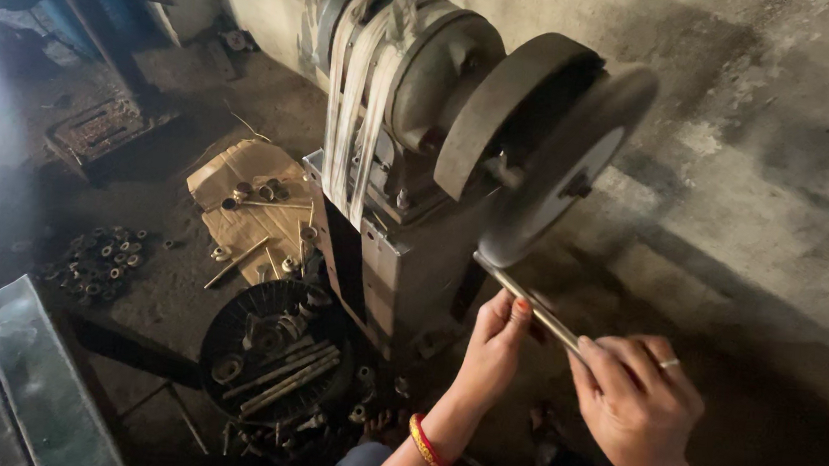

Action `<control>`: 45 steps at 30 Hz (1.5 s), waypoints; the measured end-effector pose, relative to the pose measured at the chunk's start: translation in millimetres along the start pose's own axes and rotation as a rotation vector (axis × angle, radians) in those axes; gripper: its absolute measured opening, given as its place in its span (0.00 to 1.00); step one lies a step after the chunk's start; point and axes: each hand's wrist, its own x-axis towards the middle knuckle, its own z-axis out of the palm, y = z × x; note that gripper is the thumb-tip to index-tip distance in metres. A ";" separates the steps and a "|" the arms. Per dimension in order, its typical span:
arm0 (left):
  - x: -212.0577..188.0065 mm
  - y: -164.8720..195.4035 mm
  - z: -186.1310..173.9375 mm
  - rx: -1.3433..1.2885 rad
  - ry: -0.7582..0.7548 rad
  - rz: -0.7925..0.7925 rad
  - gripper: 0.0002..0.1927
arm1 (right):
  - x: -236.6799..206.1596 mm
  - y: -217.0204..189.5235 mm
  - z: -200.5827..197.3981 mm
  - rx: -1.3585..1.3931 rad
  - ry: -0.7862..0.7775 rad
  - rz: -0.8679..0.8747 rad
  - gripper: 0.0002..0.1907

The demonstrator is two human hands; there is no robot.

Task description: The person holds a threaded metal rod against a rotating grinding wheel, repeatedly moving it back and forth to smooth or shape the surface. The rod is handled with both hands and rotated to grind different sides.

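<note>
A thin, shiny metal rod [535,309] slants up-left, its upper tip touching the lower rim of the grey grinding wheel [563,166].

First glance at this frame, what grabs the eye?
The grinding wheel at upper centre, on a belt-driven motor stand, with a metal rod pressed to its lower edge. Both hands grip the rod: left hand nearer the wheel, right hand at the rod's near end. On the floor at lower left, a round tray holds more rods and small parts.
</note>
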 end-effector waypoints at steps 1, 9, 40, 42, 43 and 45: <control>-1.1 -1.2 0.4 0.008 -0.016 -0.019 0.18 | -1.9 1.7 -2.0 -0.011 -0.009 0.000 0.10; -4.0 -1.9 0.2 -0.019 -0.069 -0.139 0.17 | -7.7 2.2 -5.3 -0.073 0.003 -0.034 0.08; -4.9 -7.7 -8.2 0.047 -0.107 -0.103 0.16 | -16.3 -5.9 -1.9 -0.083 0.055 -0.071 0.08; -6.0 -7.0 -9.9 0.054 -0.102 -0.105 0.16 | -16.8 -7.6 0.8 -0.074 0.069 -0.069 0.08; -5.9 -6.2 -10.7 0.079 -0.082 -0.084 0.16 | -16.1 -7.6 1.2 -0.069 0.075 -0.070 0.08; -2.8 -4.3 -11.6 0.131 -0.044 -0.039 0.17 | -14.7 -11.5 3.1 -0.085 0.056 -0.051 0.08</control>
